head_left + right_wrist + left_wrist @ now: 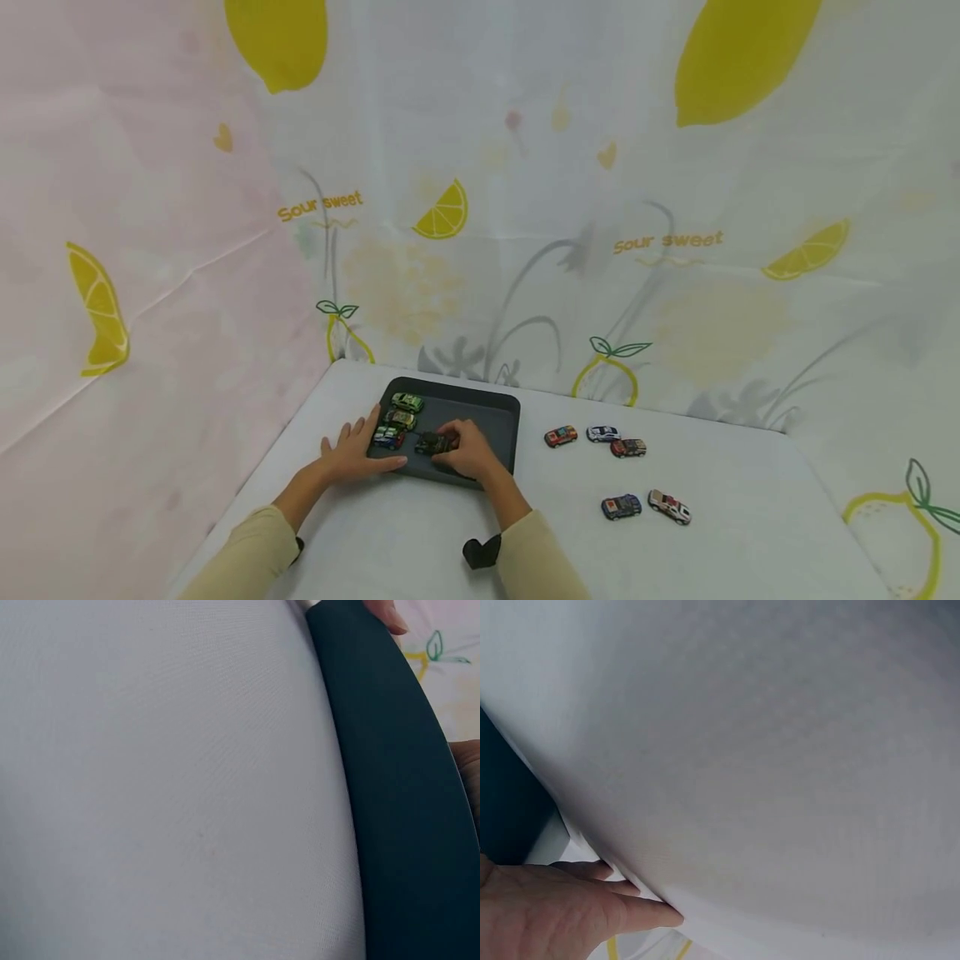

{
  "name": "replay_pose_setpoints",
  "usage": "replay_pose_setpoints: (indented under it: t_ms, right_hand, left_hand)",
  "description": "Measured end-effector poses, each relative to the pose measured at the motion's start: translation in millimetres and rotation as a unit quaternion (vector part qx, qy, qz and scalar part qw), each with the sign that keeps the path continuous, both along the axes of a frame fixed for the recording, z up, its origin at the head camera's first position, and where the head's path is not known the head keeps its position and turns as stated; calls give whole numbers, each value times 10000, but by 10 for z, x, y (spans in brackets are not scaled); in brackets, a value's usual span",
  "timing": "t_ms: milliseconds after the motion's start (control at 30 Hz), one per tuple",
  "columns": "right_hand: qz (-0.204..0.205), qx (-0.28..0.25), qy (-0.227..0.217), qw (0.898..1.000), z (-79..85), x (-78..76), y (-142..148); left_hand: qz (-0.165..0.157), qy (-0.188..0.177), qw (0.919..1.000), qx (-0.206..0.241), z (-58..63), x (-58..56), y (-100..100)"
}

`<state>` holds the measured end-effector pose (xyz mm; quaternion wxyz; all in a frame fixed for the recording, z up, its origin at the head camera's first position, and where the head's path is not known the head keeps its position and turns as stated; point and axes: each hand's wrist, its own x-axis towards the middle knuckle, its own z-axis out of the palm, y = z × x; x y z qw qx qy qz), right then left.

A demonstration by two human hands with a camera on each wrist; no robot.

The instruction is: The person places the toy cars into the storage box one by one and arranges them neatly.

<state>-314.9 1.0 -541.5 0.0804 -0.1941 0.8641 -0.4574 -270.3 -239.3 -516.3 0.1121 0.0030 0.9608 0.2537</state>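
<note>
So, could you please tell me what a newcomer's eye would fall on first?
Probably the big yellow lemons printed high on the pale fabric backdrop. Then the dark grey rectangular tray on the white table's left side, with the bare left hand at its near-left corner and right hand holding a dark toy car inside. Five multicoloured toy cars lie right of it.

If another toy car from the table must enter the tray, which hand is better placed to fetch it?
Probably the right hand, after releasing the dark car: it's nearer the orange car, while the left hand is at the left side of the tray.
</note>
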Motion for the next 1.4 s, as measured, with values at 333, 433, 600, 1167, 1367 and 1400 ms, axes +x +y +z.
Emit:
replay_pose_setpoints:
  t_ms: [333, 433, 600, 1167, 1367, 1400]
  right_hand:
    - [-148, 7, -28, 9999, -37, -9, -2]
    - [-168, -3, -29, 9999, -39, -5, -4]
    - [-197, -57, -167, 9997, -35, 4, 0]
    - [-152, -147, -285, 9994, -27, 33, -16]
    - [21, 1, 56, 10000, 102, -1, 15]
    - [51, 100, 186, 9998, 145, -7, 34]
  left_hand:
    - [-4, 23, 10000, 39, -5, 5, 1]
    - [-6, 24, 10000, 31, -14, 0, 1]
    - [-31, 4, 10000, -48, -42, -6, -2]
    - [-122, -22, 9998, 124, -34, 37, -34]
    - [-132, -28, 9999, 75, -17, -15, -36]
    - [-135, -37, 9999, 60, -21, -23, -38]
